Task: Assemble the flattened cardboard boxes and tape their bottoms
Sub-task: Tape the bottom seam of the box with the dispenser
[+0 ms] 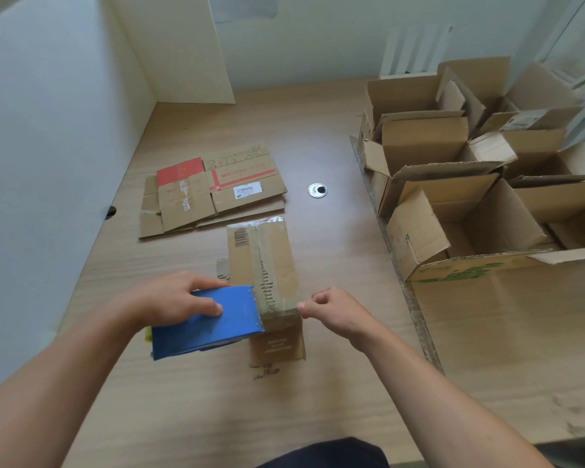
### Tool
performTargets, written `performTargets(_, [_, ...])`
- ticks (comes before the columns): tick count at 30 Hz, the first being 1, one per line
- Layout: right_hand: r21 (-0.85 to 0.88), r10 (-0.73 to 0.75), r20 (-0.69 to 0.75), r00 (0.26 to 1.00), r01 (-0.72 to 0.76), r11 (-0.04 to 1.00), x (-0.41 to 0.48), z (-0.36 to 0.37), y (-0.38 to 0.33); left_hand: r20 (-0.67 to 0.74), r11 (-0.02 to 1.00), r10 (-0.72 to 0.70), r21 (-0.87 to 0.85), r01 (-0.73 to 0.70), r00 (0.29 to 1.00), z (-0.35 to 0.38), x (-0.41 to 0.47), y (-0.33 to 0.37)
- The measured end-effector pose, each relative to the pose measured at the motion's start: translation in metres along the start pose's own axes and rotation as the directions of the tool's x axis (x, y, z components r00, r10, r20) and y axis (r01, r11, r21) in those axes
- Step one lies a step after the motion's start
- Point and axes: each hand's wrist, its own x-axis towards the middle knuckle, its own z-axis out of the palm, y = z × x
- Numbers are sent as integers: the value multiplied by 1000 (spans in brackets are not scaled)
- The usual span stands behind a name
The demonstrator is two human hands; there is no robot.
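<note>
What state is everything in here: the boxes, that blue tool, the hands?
Small box: assembled, upside down, seam taped.
Blue tape dispenser: held against the box's near end.
Left hand: grips the dispenser.
Right hand: pinches the clear tape at the box's near edge.
Flattened boxes: flat, in a stack.
Boxes on the right: assembled, flaps open.

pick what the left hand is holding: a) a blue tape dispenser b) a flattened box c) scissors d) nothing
a: the left hand grips the blue tape dispenser at the near end of the small box, while the right hand pinches the clear tape.
</note>
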Motion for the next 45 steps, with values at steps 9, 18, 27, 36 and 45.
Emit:
performTargets(9, [111,-39,-90,995,49,993,5,19,16,-34,1000,9,3,-9,999,2,5,-8])
performTargets(18, [-618,-368,-184,911,184,764,13,17,26,-19,999,1,-33,-2,1000,3,4,-8])
performTargets(27, [-707,-557,230,798,530,468,30,17,-1,-17,996,41,-78,-42,999,8,0,-10])
performTargets(36, [-656,-636,197,746,583,480,36,20,6,-76,991,55,-118,-64,996,17,-7,-25])
performTargets(45, [-680,-643,190,742,572,458,38,19,10,-98,988,85,-119,-97,992,22,-15,-40])
